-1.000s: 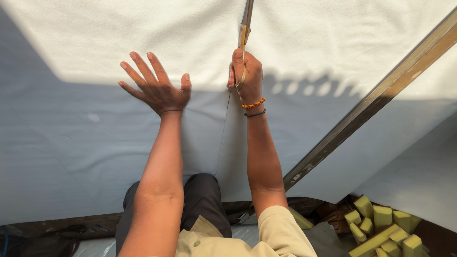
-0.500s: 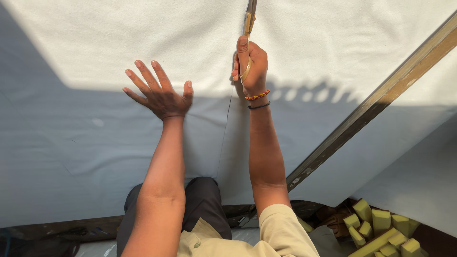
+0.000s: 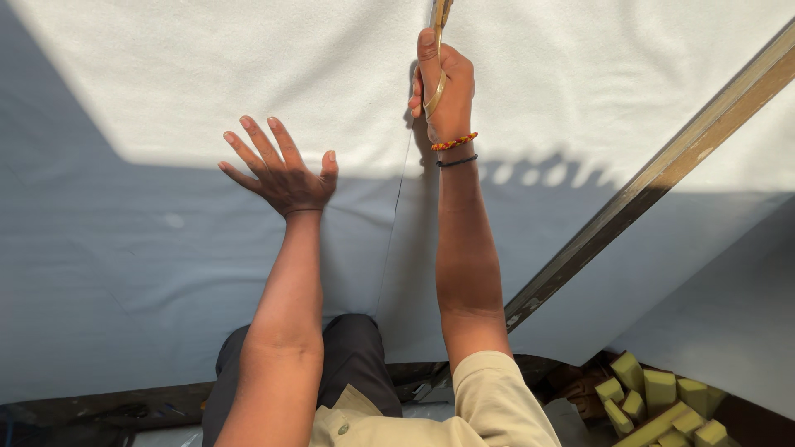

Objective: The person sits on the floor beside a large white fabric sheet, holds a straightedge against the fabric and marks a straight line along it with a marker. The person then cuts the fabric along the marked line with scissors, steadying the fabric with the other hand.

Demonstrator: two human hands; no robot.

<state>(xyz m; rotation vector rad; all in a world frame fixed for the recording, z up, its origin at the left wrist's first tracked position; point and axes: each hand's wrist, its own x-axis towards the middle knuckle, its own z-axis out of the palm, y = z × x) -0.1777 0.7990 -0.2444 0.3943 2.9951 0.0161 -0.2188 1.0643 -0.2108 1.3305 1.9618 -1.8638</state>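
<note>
1. Head view, the work: a large white sheet point(image 3: 207, 74) of soft fabric or foam lies flat across the table, half in sun, half in shade. A thin cut line point(image 3: 396, 223) runs through it from the near edge up toward the right hand.

2. Head view, right hand point(image 3: 443, 91): it is closed around the brass handles of a pair of scissors point(image 3: 437, 50), whose blades run out of the top of the picture, so the tips cannot be seen. The arm is stretched nearly straight. Reaching that far, I judge the blades could wander off line or chew the edge, since the wrist has little control left.

3. Head view, left hand point(image 3: 281, 170): it is spread wide, fingers fanned, palm pressed flat on the sheet to the left of the cut and well behind the scissors. With the hold that far back, the sheet near the blades could lift, bunch or slide, leaving a ragged or crooked edge.

4. Head view, light: the shadow boundary crosses just below the scissors, and the cut line is faint in the shade. Any guide mark could be hard to follow there.

5. Head view, surroundings: a long wooden strip point(image 3: 662, 174) lies at a slant to the right, and yellow-green foam blocks point(image 3: 654, 397) sit below the table edge, both clear of the cut.
</note>
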